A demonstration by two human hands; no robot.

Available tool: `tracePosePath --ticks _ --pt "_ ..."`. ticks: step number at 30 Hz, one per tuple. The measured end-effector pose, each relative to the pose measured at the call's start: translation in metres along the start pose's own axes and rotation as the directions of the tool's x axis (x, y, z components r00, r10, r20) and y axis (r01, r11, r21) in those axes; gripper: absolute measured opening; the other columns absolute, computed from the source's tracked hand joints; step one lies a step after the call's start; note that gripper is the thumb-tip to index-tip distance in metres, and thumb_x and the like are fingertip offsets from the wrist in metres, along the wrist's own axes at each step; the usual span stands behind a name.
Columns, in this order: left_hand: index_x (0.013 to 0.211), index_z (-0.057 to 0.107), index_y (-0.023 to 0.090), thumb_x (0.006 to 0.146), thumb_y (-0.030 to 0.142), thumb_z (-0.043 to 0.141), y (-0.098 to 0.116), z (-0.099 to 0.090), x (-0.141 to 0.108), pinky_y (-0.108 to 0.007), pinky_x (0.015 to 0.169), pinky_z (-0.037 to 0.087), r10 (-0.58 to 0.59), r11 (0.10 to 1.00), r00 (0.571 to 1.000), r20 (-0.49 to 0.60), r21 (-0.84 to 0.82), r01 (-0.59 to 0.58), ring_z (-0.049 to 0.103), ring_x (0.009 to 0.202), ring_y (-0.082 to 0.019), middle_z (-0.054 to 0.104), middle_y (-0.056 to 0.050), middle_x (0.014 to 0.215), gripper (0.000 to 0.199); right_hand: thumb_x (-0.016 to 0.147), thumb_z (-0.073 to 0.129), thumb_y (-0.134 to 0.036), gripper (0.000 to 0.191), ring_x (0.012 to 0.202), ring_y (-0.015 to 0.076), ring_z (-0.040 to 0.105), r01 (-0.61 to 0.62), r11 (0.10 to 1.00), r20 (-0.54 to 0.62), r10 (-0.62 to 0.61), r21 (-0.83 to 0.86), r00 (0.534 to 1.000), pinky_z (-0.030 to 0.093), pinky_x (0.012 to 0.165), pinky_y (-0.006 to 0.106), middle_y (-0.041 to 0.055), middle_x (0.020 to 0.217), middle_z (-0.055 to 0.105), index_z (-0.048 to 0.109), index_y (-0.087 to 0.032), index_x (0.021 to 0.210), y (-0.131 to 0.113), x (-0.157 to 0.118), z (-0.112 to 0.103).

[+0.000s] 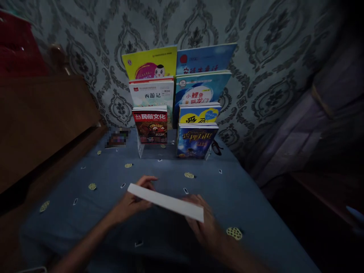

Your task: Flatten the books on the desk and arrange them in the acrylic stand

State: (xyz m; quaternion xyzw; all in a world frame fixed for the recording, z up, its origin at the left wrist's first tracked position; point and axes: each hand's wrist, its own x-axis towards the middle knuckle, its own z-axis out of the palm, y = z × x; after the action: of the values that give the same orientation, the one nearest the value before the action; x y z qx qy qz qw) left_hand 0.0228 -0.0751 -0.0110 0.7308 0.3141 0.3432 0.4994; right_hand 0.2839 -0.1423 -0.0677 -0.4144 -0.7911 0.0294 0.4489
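A book (166, 201), seen along its white edge, is held above the blue patterned cloth. My left hand (135, 201) grips its left end, with the index finger reaching past the far side. At the right end my right hand (201, 218) is wrapped round the book. Beyond my hands a clear stand (157, 151) holds two columns of books, among them a red one (150, 127) at the front left and a dark blue one (196, 142) at the front right. The covers of the held book are hidden from view.
Dark glasses (217, 148) lie right of the stand. A blurred-out item (117, 138) lies to its left. A wooden headboard (42, 121) borders the left side, patterned wallpaper (196, 26) rises behind, and a pale curtain (307, 110) hangs at the right.
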Motion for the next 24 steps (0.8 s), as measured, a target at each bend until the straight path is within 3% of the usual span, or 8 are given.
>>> tracePosePath --ticks 2,5,9,11,13,17,21,24 --pt "0.139 0.051 0.025 0.084 0.062 0.067 0.006 -0.007 -0.012 -0.033 0.08 0.051 -0.047 0.994 0.997 0.054 0.099 0.042 0.065 0.09 -0.023 0.068 -0.006 0.102 0.068 0.098 0.044 -0.02 0.033 0.09 0.0244 0.073 0.09 0.995 -0.002 -0.09 0.049 0.996 0.062 0.085 0.041 0.0083 0.1 0.074 0.054 -0.023 0.129 -0.002 0.003 -0.004" --pt "0.142 0.048 0.027 0.09 0.057 0.062 0.008 -0.011 -0.021 -0.036 0.088 0.051 -0.079 0.98 0.997 0.019 0.183 0.074 0.065 0.099 -0.025 0.068 -0.007 0.111 0.062 0.096 0.043 -0.015 0.037 0.086 0.0228 0.073 0.107 0.99 0.015 -0.109 0.097 0.994 0.062 0.076 0.034 0.008 0.097 0.074 0.051 -0.022 0.132 -0.005 0.014 -0.013" --pt "0.127 0.059 0.023 0.094 0.049 0.058 0.007 -0.006 -0.015 -0.036 0.087 0.053 -0.098 0.972 0.981 -0.167 0.194 0.13 0.065 0.1 -0.025 0.069 -0.007 0.111 0.042 0.101 0.043 -0.027 0.02 0.085 0.023 0.073 -0.083 0.994 0.127 0.072 0.078 0.989 0.061 0.073 0.032 0.0073 0.093 0.074 0.059 -0.024 0.113 -0.009 0.04 -0.021" --pt "0.119 0.06 0.021 0.096 0.048 0.056 0.007 -0.004 -0.002 -0.034 0.086 0.054 -0.037 0.978 0.963 -0.267 0.186 0.089 0.065 0.102 -0.024 0.069 -0.007 0.111 0.036 0.102 0.042 -0.031 0.017 0.077 0.0207 0.072 -0.205 0.974 0.15 0.19 0.092 0.97 0.059 0.065 0.028 0.0054 0.088 0.073 0.058 -0.025 0.105 -0.007 0.059 -0.022" --pt "0.121 0.057 0.021 0.097 0.049 0.053 0.007 -0.007 0.017 -0.032 0.082 0.055 0.046 0.984 0.943 -0.33 0.18 0.016 0.065 0.101 -0.022 0.068 -0.007 0.112 0.037 0.102 0.043 -0.031 0.013 0.07 0.0188 0.071 -0.239 0.964 0.127 0.225 0.116 0.966 0.056 0.058 0.026 0.0033 0.084 0.072 0.054 -0.024 0.102 -0.002 0.083 -0.02" --pt "0.13 0.048 0.02 0.098 0.052 0.052 0.005 -0.035 0.063 -0.028 0.068 0.055 0.234 0.945 0.891 -0.389 0.306 -0.114 0.064 0.083 -0.017 0.067 -0.007 0.107 0.046 0.101 0.046 -0.032 0.013 0.074 0.0199 0.07 -0.1 0.991 0.013 0.099 0.088 0.995 0.056 0.065 0.029 0.0045 0.089 0.072 0.053 -0.023 0.107 0.019 0.136 -0.012" --pt "0.129 0.047 0.019 0.098 0.054 0.052 -0.006 -0.073 0.107 -0.033 0.08 0.055 0.483 0.826 0.802 -0.352 0.487 -0.283 0.063 0.101 -0.021 0.063 -0.011 0.117 0.047 0.1 0.046 -0.032 0.021 0.09 0.0237 0.069 0.015 0.999 -0.108 -0.01 0.047 0.994 0.057 0.077 0.037 0.0087 0.105 0.071 0.053 -0.021 0.117 0.044 0.179 0.0" --pt "0.13 0.046 0.02 0.098 0.056 0.05 -0.015 -0.088 0.129 -0.034 0.083 0.055 0.534 0.793 0.778 -0.332 0.515 -0.324 0.062 0.106 -0.022 0.062 -0.011 0.12 0.048 0.101 0.045 -0.032 0.025 0.093 0.0242 0.068 0.018 0.999 -0.114 -0.013 0.04 0.993 0.057 0.08 0.039 0.0093 0.109 0.07 0.052 -0.021 0.121 0.057 0.194 0.009"
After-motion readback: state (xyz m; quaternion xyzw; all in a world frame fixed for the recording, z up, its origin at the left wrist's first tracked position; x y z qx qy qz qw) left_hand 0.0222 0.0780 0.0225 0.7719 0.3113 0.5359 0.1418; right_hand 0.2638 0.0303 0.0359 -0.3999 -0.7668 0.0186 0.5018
